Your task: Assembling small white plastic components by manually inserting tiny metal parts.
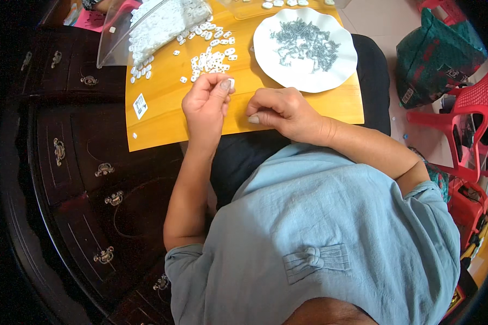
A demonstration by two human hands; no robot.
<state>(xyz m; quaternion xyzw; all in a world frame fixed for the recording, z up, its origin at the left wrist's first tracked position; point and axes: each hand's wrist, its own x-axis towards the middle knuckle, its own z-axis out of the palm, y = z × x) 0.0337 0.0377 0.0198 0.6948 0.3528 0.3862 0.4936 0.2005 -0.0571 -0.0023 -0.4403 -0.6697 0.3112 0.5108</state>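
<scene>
Left hand [207, 103] pinches a small white piece [231, 83] between thumb and forefinger, smooth and hard-looking, off the left, body-side edge of the scalloped plate [276, 76]. Right hand [287, 111] is just on the body side of the plate, fingers curled in, thumb tucked close; can't tell if anything's in there. Plate itself: glossy white, wavy rim, holding a heap of thin grey slivers [309, 44] (metal or clear plastic, too small to tell). Left of plate: loose white pieces [210, 62], flat rounded shapes, many with dark holes, messy scatter. Farther left: clear bag [116, 40], slick film, stuffed with similar pieces. Under the plate: table [168, 127], yellow wood-grain top. Label [140, 106], white with dark print, lies well left of plate. Way left of plate: dark cabinet [65, 195], polished wood, ornate metal pulls [104, 169]. Right of plate: green bag [436, 57], creased, plus red chair [474, 101], molded plastic with a perforated panel.
</scene>
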